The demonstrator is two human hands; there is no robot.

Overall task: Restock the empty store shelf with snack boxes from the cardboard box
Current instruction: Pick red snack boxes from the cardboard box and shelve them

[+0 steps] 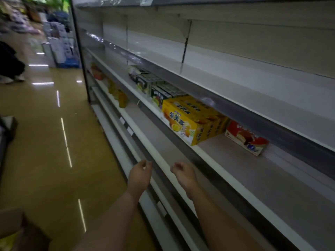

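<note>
- Your left hand (pixel 140 172) hung in front of the shelf (pixel 244 160) edge, fingers loosely curled, holding nothing.
- Your right hand (pixel 184 172) was beside it, also loosely curled and empty.
- Yellow boxes (pixel 190 120) sat on the shelf, with a red box (pixel 246 137) just to their right and dark boxes (pixel 155 87) to their left.
- The cardboard box (pixel 16 230) stood on the floor (pixel 45 133) at lower left.

Brown cardboard box (pixel 12 227) cut off at bottom-left corner; contents unclear. Dark-packaged snack boxes (pixel 145 82) toward shelf's far end blurred, print unreadable. Red and yellow items (pixel 116 93) on lower shelf too blurred to identify. Dark-clothed person (pixel 9 64) cut by left edge.
</note>
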